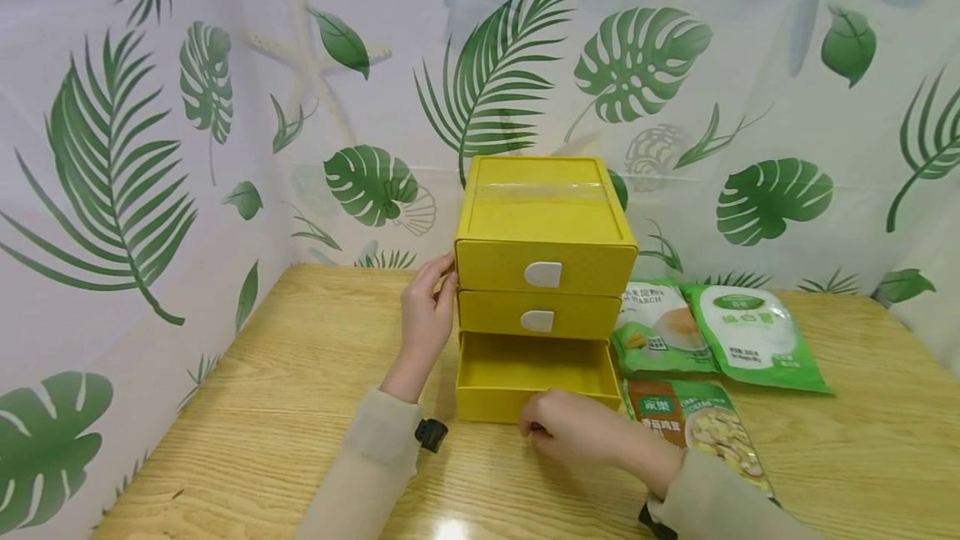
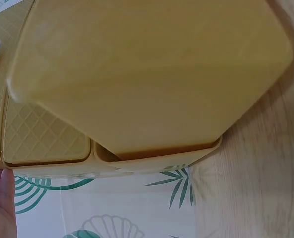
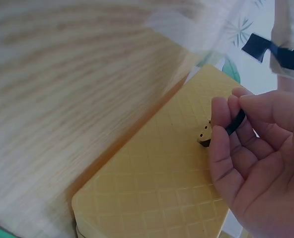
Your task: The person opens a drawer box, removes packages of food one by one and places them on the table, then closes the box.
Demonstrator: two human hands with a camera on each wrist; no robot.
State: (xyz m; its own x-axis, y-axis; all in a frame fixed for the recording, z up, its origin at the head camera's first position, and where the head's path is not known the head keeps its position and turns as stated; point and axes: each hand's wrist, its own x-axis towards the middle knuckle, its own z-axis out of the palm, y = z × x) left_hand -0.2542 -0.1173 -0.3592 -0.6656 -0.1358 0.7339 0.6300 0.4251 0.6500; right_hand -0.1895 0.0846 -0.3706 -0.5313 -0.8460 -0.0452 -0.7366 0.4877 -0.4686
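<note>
A yellow three-drawer box (image 1: 543, 202) stands on the table, its upper two drawers pushed in. The bottom drawer (image 1: 487, 405) is pulled out, with a bare floor showing inside. My left hand (image 1: 429, 319) rests its fingers against the box's left side near the top drawer; some fingertips are hidden behind it. At the bottom drawer's front, my right hand (image 1: 573, 432) has curled fingers. The right wrist view shows its thumb and fingers pinching a black pull strap (image 3: 238, 121) on the drawer's patterned front (image 3: 157, 183).
Right of the box lie a starch bag (image 1: 663, 327) and another green-and-white bag (image 1: 753, 336). A brown-and-green food packet (image 1: 723, 432) lies nearer, partly under the right forearm. White tabs (image 1: 543, 274) mark the upper drawers. A leaf-printed cloth (image 1: 300, 107) hangs behind the wooden table (image 1: 247, 432).
</note>
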